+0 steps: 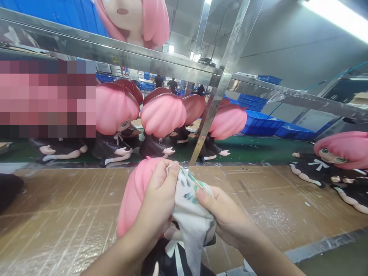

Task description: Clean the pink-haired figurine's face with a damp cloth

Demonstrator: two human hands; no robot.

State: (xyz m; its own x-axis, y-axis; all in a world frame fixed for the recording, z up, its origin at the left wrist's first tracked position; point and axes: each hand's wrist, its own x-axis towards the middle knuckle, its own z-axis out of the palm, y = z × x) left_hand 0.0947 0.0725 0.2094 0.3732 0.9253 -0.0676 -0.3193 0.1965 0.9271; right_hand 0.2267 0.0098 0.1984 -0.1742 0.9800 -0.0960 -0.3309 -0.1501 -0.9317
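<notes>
A pink-haired doll [132, 195] in a black dress lies on the brown work table [63, 214] right in front of me. My left hand [159, 201] rests on its head and pinches the top of a white cloth with green marks [192, 214] that covers the doll's face. My right hand [222, 214] grips the same cloth from the right side. The doll's face is hidden under the cloth and my hands.
Several more pink-haired dolls [162, 122] sit in a row on a green belt [258, 149] behind the table, and one doll [333, 161] lies at the right. A slanted metal post [215, 92] and shelf rail cross above. Blue crates [260, 122] stand beyond.
</notes>
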